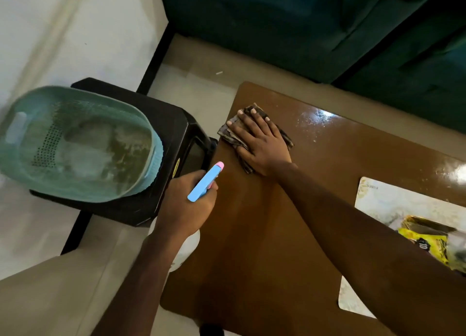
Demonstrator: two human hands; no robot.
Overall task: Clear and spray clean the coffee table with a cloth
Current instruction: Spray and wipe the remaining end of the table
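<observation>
Right hand (259,143) flat, fingers straight, pressing dark cloth (228,136) onto coffee table (264,234) at its far-left corner. Left hand (190,204) curled around blue spray bottle (205,182), off the table's left edge. Placemat (385,204) with yellow packet (426,244) at right edge.

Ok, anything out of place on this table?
Yes: a crumpled yellow wrapper lies on a placemat on the right of the coffee table, uncleared, while the right hand presses the cloth at its far left corner.
</observation>
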